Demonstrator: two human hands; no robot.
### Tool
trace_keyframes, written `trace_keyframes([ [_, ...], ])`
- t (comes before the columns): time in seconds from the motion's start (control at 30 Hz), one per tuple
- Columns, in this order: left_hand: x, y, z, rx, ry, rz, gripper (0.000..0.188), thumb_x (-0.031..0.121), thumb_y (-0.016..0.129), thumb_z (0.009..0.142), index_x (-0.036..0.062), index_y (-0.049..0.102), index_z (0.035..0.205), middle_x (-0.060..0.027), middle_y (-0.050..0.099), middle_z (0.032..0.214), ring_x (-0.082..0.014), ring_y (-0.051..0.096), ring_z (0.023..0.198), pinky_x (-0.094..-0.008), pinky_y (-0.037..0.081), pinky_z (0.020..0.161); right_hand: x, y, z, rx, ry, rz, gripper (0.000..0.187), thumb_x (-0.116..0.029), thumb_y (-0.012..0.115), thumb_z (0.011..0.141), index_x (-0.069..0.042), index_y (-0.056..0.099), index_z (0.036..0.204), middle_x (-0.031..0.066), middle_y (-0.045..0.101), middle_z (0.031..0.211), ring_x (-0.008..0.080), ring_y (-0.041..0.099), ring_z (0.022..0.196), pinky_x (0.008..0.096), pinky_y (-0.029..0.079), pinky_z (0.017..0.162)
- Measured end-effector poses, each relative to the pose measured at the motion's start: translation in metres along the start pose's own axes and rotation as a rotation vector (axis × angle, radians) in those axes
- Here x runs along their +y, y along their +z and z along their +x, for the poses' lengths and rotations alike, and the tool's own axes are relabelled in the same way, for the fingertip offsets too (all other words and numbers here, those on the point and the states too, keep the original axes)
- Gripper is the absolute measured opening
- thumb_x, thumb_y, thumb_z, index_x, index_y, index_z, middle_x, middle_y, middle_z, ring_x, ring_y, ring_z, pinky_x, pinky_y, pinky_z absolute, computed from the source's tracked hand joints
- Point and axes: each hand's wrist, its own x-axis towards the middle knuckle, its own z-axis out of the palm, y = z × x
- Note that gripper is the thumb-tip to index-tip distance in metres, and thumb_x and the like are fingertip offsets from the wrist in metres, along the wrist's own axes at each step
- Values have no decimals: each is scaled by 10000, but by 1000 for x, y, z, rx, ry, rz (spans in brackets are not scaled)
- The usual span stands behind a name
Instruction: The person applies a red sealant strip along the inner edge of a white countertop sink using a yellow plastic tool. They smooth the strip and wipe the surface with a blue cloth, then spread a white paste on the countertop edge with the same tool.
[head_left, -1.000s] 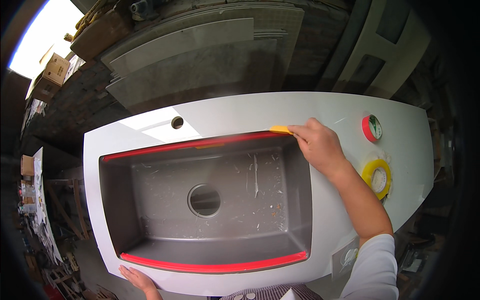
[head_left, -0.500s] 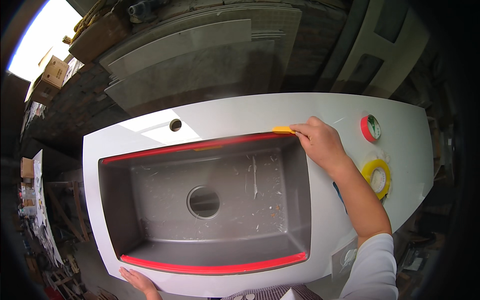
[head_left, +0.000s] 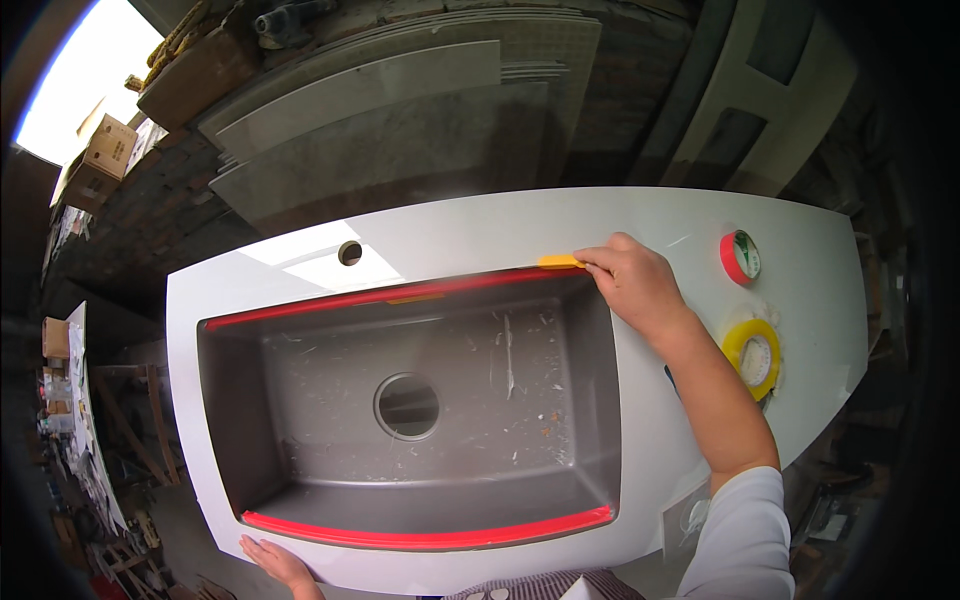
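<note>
While the left hand (head_left: 274,561) lay open on the countertop (head_left: 390,566) — near edge — the right hand (head_left: 637,287) pinched a yellow tool (head_left: 558,262).

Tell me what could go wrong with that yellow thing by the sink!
The yellow tool in the right hand might slip and snag the red strip along the far edge of the sink. If dropped, it could land in the sink, maybe in the round hole. The right forearm might bump the nearby yellow tape roll.
</note>
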Motion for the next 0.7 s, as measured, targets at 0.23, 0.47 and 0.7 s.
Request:
trace_keyframes([
  [0.23, -3, 5, 1, 16, 5, -8, 462, 161, 381, 1050, -37, 387, 1467, -248, 372, 1526, -394, 311, 1437, -450, 245, 1191, -16, -56, -17, 69, 175, 158, 186, -54, 618, 929, -59, 729, 1078, 66, 610, 850, 172, 594, 778, 277, 480, 689],
  [0.47, 6, 2, -4, 6, 31, -22, 467, 162, 373, 1050, -36, 377, 1473, -250, 373, 1525, -390, 307, 1440, -450, 244, 1192, -18, -96, -56, 70, 403, 545, 114, -52, 584, 960, -16, 644, 1051, -23, 542, 842, 53, 469, 744, 199, 393, 669],
  [0.7, 33, -6, -18, 4, -234, -487, 522, 131, 393, 1001, -26, 341, 1497, -187, 329, 1574, -309, 309, 1451, -393, 217, 1209, -24, -97, -85, 3, 198, 524, 52, 29, 605, 888, -2, 590, 927, 19, 505, 843, 98, 493, 743, 223, 413, 687],
])
